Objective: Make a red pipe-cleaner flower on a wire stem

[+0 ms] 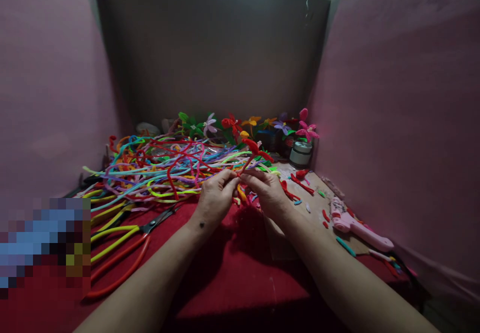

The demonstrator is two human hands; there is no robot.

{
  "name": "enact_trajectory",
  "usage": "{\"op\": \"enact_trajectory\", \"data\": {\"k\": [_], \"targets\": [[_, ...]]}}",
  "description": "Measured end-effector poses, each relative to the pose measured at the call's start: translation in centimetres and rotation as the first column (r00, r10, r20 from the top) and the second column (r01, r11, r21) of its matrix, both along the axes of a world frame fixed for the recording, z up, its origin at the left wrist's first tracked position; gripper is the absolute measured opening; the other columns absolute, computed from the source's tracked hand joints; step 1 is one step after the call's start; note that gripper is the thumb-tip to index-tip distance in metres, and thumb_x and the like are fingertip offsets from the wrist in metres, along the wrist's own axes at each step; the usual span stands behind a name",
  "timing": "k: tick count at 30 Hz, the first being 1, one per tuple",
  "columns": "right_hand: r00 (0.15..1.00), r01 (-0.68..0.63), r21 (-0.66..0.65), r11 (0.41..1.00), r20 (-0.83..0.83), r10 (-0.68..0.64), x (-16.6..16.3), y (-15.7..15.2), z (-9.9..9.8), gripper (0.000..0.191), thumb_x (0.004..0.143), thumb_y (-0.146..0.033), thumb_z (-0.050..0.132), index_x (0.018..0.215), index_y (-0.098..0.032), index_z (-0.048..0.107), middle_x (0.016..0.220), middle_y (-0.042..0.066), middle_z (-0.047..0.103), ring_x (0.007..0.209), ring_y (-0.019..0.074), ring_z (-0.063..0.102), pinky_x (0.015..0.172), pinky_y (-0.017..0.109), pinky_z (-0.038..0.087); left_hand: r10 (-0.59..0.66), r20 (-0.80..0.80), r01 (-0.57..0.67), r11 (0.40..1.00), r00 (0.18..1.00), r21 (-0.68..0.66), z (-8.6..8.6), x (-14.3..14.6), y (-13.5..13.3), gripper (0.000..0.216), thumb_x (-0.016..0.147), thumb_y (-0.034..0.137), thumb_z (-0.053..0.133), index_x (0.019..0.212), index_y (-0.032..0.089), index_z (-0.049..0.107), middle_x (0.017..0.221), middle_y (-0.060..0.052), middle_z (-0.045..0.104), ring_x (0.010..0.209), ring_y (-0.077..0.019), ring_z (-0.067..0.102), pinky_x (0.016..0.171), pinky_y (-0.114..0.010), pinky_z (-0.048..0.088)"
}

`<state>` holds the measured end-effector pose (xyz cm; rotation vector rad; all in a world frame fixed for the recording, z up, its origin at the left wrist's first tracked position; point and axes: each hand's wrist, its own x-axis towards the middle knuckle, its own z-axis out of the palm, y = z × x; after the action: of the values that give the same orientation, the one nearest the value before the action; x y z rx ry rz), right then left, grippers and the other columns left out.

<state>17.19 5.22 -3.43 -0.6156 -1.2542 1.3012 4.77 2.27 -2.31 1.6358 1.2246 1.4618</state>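
My left hand (216,195) and my right hand (268,190) meet over the middle of the table, thumbs and fingers pinched together. Between them they hold a red pipe cleaner (245,165), which rises from the fingertips to red looped petals (255,146). Its lower end is hidden by my fingers. Just below the fingertips lies an orange pipe cleaner piece (242,193). Left of my left hand spreads a tangled heap of colourful pipe cleaners (150,170). Red pipe cleaner pieces (302,185) lie to the right of my right hand.
Scissors with red and yellow handles (144,230) lie at the left on the red cloth (221,283). A pink glue gun (360,230) rests at the right. Pipe cleaner flowers (232,123) stand along the back, near a small jar (301,154). Pink walls flank both sides.
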Motion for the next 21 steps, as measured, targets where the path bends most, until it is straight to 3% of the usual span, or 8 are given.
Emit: {"op": "enact_trajectory", "data": {"k": [4, 11, 17, 21], "targets": [[0.999, 0.02, 0.039, 0.999, 0.034, -0.021, 0.3, 0.7, -0.3, 0.008, 0.064, -0.024, 0.068, 0.069, -0.019, 0.072, 0.065, -0.001, 0.06, 0.054, 0.0082, 0.043, 0.052, 0.024, 0.032, -0.111, 0.255, 0.152, 0.977, 0.961, -0.149, 0.4, 0.3, -0.1, 0.013, 0.073, 0.025, 0.057, 0.065, 0.016, 0.053, 0.044, 0.008, 0.041, 0.034, -0.0036, 0.033, 0.036, -0.016, 0.025], [0.994, -0.096, -0.037, 0.995, -0.055, 0.094, 0.7, 0.8, -0.1, 0.014, 0.061, -0.023, 0.07, 0.074, -0.018, 0.073, 0.065, 0.0, 0.062, 0.054, 0.0083, 0.043, 0.052, 0.023, 0.031, -0.251, 0.517, 0.418, 0.877, 0.818, -0.236, 0.7, 0.0, -0.3, 0.016, 0.073, 0.026, 0.062, 0.072, 0.016, 0.05, 0.044, 0.008, 0.042, 0.032, -0.0009, 0.025, 0.034, -0.014, 0.018], [0.984, -0.165, -0.068, 0.984, -0.084, 0.159, 0.7, 0.6, 0.2, 0.015, 0.061, -0.022, 0.071, 0.076, -0.017, 0.072, 0.061, 0.0, 0.062, 0.051, 0.0073, 0.045, 0.051, 0.023, 0.031, -0.391, 0.625, 0.625, 0.754, 0.675, -0.203, 0.2, -0.9, 0.0, 0.011, 0.078, 0.022, 0.057, 0.074, 0.015, 0.05, 0.048, 0.008, 0.041, 0.033, 0.0009, 0.02, 0.034, -0.012, 0.017], [0.985, -0.157, -0.048, 0.986, -0.079, 0.153, 0.5, 0.4, 0.1, 0.014, 0.064, -0.024, 0.069, 0.075, -0.017, 0.072, 0.063, 0.0, 0.063, 0.053, 0.0074, 0.046, 0.05, 0.022, 0.03, -0.418, 0.594, 0.633, 0.746, 0.687, -0.206, 0.3, -0.9, 0.0, 0.009, 0.079, 0.023, 0.056, 0.076, 0.015, 0.052, 0.05, 0.008, 0.041, 0.033, 0.0003, 0.02, 0.034, -0.013, 0.018]]}}
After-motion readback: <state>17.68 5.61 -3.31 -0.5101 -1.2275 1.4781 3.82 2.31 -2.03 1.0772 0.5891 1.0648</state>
